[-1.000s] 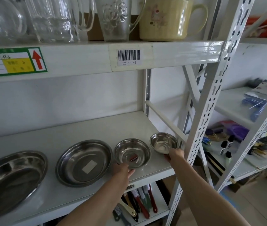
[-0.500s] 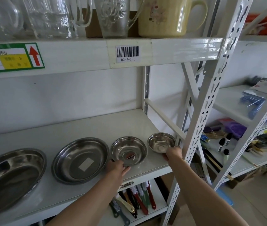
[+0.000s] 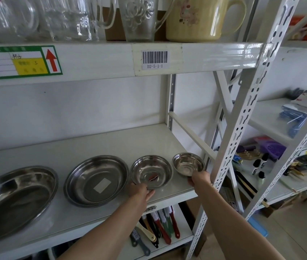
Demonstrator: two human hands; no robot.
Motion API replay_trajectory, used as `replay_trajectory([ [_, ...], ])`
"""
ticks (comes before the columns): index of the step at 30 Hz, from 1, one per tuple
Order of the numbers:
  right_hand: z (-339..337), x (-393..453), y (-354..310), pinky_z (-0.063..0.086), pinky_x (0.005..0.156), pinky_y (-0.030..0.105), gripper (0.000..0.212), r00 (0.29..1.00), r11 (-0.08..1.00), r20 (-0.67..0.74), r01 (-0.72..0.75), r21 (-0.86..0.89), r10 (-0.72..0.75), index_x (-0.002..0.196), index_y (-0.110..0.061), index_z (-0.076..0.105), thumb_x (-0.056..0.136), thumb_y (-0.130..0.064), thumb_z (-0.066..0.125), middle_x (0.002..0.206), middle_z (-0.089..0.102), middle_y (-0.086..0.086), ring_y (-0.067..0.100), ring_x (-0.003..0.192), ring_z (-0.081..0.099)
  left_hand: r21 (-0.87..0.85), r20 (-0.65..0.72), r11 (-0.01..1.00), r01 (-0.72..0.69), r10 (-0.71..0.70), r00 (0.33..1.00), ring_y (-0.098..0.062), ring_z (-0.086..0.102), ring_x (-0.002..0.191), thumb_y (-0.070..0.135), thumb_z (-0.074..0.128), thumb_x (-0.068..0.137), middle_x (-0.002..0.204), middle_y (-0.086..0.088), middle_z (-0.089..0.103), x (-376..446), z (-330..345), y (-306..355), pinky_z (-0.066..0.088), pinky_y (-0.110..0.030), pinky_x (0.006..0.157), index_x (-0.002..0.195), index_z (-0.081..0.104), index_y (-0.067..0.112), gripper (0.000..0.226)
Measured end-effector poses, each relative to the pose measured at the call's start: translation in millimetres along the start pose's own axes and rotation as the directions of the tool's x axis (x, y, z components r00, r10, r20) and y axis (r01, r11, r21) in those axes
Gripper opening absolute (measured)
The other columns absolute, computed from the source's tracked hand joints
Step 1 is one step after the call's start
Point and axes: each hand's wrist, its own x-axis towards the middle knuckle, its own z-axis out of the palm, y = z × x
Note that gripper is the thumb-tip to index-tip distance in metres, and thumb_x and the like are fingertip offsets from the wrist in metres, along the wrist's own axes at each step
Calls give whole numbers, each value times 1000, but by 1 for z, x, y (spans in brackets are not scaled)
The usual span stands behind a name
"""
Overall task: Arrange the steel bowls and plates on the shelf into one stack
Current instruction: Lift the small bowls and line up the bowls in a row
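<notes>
The right hand (image 3: 198,178) pinches the near rim of the smallest bowl (image 3: 188,163), likely to lift it. The left hand (image 3: 141,190) grips the next bowl (image 3: 151,171), steadying it to receive. Both sit on the shelf (image 3: 73,147) beside two plates (image 3: 96,180), unstacked.

We lose the largest plate (image 3: 15,199) off the left edge. Left hand (image 3: 139,192) covers the medium bowl's (image 3: 151,171) near rim; right hand (image 3: 199,178) hides its own fingertips behind the small bowl (image 3: 187,164). Shelf label (image 3: 17,62) writing: too blurred to read.
</notes>
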Motion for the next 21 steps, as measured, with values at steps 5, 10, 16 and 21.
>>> replay_trajectory([
  [5, -14, -59, -16, 60, 84, 45, 39, 1000, 1000, -18, 1, 25, 0, 114, 1, 59, 82, -21, 53, 102, 70, 22, 37, 96, 70, 31, -1, 999, 9, -9, 1000, -23, 67, 67, -7, 58, 88, 98, -20, 66, -5, -3, 3, 61, -35, 58, 140, 43, 5, 56],
  [10, -22, -104, -21, 60, 84, 44, 55, 998, 999, -42, 38, -16, -38, 126, 3, 47, 92, -38, 57, 113, 65, 25, 36, 101, 68, 25, -45, 1000, 9, -8, 999, -22, 65, 78, 4, 65, 86, 132, -19, 56, -12, -4, 3, 59, -29, 48, 138, 45, 4, 56],
  [16, -28, -135, -25, 57, 91, 45, 67, 992, 985, -101, 58, -165, -75, 140, 10, 35, 97, -40, 51, 127, 52, 25, 37, 109, 63, 34, -81, 999, 39, -36, 996, -21, 58, 70, 22, 70, 86, 132, -16, 52, -26, -15, -2, 60, -42, 74, 136, 45, 6, 59],
  [21, -24, -145, -27, 56, 91, 45, 55, 993, 988, -63, 95, -118, -103, 135, 4, 46, 93, -29, 53, 123, 59, 23, 36, 108, 63, 105, -65, 994, 11, -5, 998, -18, 47, 60, 25, 64, 91, 73, -10, 48, -36, -17, -3, 52, -33, 63, 102, 57, 0, 29],
])
